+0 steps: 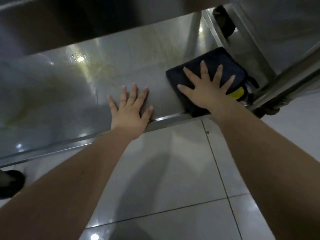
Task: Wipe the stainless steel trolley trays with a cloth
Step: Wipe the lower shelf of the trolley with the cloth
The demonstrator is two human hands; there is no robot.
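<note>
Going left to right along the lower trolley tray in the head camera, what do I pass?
Left hand flat on the tray → right hand spread on the dark cloth → steel tube.

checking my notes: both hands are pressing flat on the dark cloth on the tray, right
Not quite. Only the right hand presses flat on the dark cloth; the left hand lies flat on the bare tray beside it, as the head view shows.

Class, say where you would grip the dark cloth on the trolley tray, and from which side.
Probably the left edge of the cloth, coming from the open tray side: it lies flat under the right hand, and the trolley frame crowds its right.
</note>
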